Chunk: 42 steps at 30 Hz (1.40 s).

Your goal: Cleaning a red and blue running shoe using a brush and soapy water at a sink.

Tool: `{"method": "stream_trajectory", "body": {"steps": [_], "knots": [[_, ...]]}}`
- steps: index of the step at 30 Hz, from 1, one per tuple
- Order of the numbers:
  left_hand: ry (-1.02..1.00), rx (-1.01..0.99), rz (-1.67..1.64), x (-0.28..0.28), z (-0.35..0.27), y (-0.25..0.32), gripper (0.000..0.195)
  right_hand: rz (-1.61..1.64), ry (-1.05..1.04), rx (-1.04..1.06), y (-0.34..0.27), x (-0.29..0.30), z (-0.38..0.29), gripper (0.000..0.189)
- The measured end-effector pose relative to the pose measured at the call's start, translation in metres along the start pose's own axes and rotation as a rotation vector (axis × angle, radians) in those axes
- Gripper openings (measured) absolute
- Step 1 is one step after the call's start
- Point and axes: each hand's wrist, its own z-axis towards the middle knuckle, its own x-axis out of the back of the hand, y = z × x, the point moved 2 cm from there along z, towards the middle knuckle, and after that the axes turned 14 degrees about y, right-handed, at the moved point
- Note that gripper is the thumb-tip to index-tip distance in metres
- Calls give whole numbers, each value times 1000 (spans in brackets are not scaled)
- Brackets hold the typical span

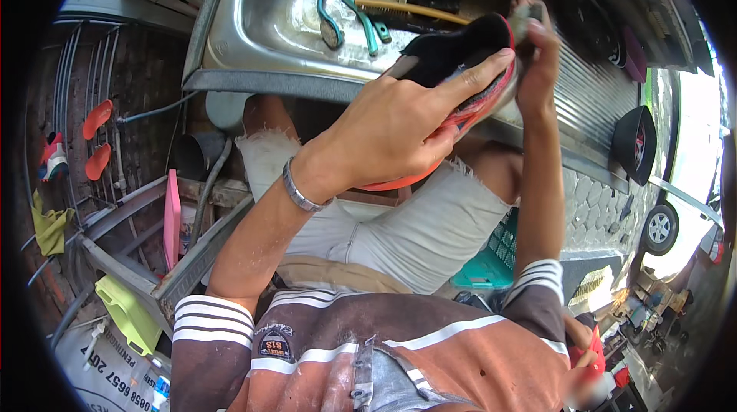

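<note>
My left hand (pixel 383 130), with a metal-banded watch at its wrist, grips a red-orange shoe (pixel 481 109) with a black lining. The thumb and fingers press along its collar, and the shoe is tilted above the front edge of a stainless steel sink (pixel 259 60). At the shoe's far end my right hand (pixel 538 60) is closed around a small pale object (pixel 525 17), too blurred to name surely. Several teal-handled brushes (pixel 325 6) lie in the basin. A long brush with a yellow-brown back (pixel 411 7) sits beside them, partly hidden by the shoe.
The ribbed drainboard (pixel 599 86) bears a black bowl-like object (pixel 636 144) at its right end. A metal frame (pixel 155 285) with a pink board (pixel 171 219) stands at left. A teal plastic basket (pixel 486 265) is below right. Another person (pixel 587 348) is at lower right.
</note>
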Motion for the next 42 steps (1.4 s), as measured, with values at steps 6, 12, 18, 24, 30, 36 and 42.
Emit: {"method": "stream_trajectory", "body": {"steps": [6, 12, 18, 24, 30, 36, 42], "knots": [[87, 56, -47, 3, 19, 2, 61, 738, 315, -195, -3, -3, -21, 45], [-65, 170, 34, 4, 40, 9, 28, 19, 32, 218, -36, -19, -52, 55], [-55, -36, -74, 13, 17, 11, 24, -368, -271, 659, -66, -12, -54, 64], [-67, -3, -53, 18, 8, 11, 21, -377, -381, 594, -76, -22, -55, 61], [22, -65, -7, 31, 11, 13, 18, -444, -401, 545, -60, -24, -39, 61], [124, -303, 119, 59, 37, 45, 27, 154, 255, 105, -48, 14, -9, 45], [253, -366, -20, 40, 28, 19, 39, 344, 339, -63, -76, 14, -35, 63]]}}
